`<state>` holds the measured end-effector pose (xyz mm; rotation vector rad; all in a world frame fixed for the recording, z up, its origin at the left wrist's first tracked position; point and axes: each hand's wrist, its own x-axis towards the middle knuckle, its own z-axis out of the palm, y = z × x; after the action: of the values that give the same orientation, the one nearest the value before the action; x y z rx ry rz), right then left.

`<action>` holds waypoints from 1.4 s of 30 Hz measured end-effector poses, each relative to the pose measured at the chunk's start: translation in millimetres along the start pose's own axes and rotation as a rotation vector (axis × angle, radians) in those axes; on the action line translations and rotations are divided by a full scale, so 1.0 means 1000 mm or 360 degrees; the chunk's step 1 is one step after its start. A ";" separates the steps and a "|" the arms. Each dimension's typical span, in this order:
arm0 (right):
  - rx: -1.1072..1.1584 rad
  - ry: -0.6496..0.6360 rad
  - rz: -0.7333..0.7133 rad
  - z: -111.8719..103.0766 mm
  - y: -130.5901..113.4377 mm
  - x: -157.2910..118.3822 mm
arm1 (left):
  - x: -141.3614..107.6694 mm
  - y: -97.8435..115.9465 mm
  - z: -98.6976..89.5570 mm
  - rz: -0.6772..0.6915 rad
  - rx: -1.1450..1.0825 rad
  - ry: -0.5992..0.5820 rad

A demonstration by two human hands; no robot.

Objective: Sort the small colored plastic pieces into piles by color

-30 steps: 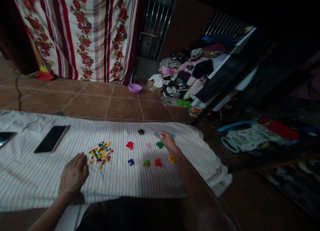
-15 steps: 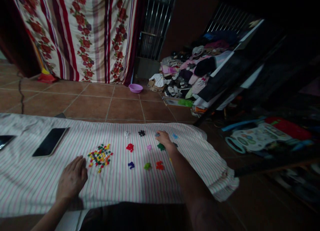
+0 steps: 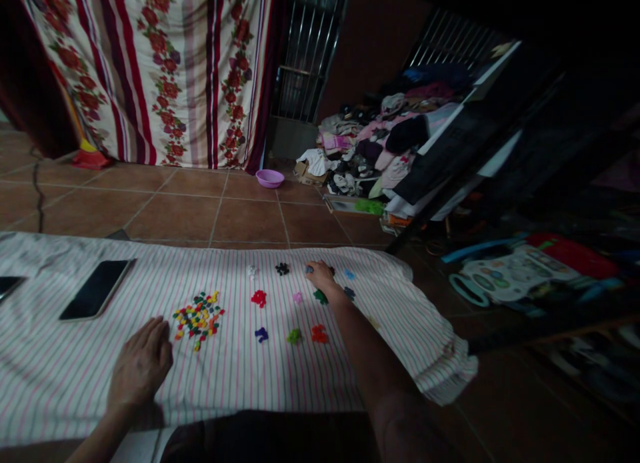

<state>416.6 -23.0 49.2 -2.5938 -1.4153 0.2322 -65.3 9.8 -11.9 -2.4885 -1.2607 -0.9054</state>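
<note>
My left hand (image 3: 141,361) lies flat on the striped cloth (image 3: 220,383), fingers stretched out, beside a mixed pile of small coloured pieces (image 3: 199,316). My right hand (image 3: 321,276) reaches to the far side of the cloth, its fingers pinched at a small grey cluster (image 3: 309,269); what they grip is too small to make out. Around it lie little single-colour groups: black pieces (image 3: 283,269), white pieces (image 3: 252,271), red pieces (image 3: 259,298), pink pieces (image 3: 298,298), dark green pieces (image 3: 321,296) and light blue pieces (image 3: 349,274). My right forearm covers part of the cloth.
Closer to me are dark blue pieces (image 3: 261,334), lime green pieces (image 3: 293,336) and orange pieces (image 3: 319,333). A phone (image 3: 97,289) lies at left. Beyond the cloth, a purple basin (image 3: 270,178) stands on the tiled floor, near heaped clothes (image 3: 370,136).
My right hand has shifted slightly left and away from me, at the grey pieces. A pale yellow patch shows right of my forearm. My left hand stays in place on the cloth.
</note>
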 end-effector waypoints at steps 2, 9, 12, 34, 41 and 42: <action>0.0015 0.0016 -0.0020 0.001 0.000 -0.001 | 0.000 -0.001 0.000 0.0002 -0.0035 0.0006; 0.0056 0.0047 -0.0025 0.002 0.000 -0.001 | 0.000 0.000 0.000 -0.0013 -0.0056 -0.0024; 0.0062 0.0039 -0.0001 0.001 0.002 -0.001 | 0.000 0.000 0.000 0.0036 -0.0026 -0.0001; 0.0288 0.0302 -0.0143 -0.012 0.008 -0.017 | -0.001 0.000 0.003 -0.0085 -0.0085 -0.0014; 0.0691 0.0300 -0.0531 0.012 -0.043 -0.065 | 0.003 0.009 -0.003 -0.0258 -0.0170 -0.0091; 0.0764 0.0262 -0.0604 0.019 -0.054 -0.074 | 0.003 0.010 -0.004 -0.0277 -0.0184 -0.0116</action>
<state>328.6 -55.5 46.9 -1.8841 -1.5308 0.2577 -57.5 4.4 -6.2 -2.5516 -1.5093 -0.9610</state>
